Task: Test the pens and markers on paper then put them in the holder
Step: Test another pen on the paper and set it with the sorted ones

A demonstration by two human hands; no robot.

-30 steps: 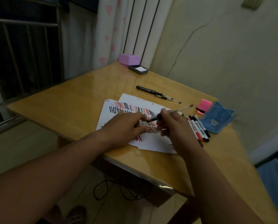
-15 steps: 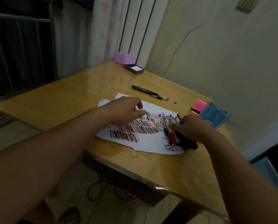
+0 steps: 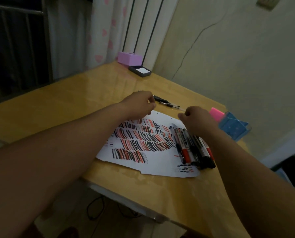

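Note:
A white paper [image 3: 160, 164] covered in red and black strokes lies near the table's front edge. Several red and black markers [image 3: 193, 146] are piled on its right side. Two thin black pens [image 3: 165, 101] lie beyond the paper. My left hand [image 3: 139, 103] is curled over their left end. My right hand [image 3: 196, 119] is curled with its fingertips at their clear right tip. Whether either hand grips a pen is hidden. The blue see-through holder [image 3: 234, 130] stands just right of my right hand.
A pink block [image 3: 216, 113] lies beside the holder. At the far corner of the wooden table [image 3: 57, 107] sit a purple box [image 3: 129, 57] and a dark tray holding a white pad [image 3: 140, 70]. The wall runs along the right. Cables hang under the table.
My right hand laid a thin pen on the marker pile and left it, then moved forward to the black pens. My left hand went from the paper forward to the same pens.

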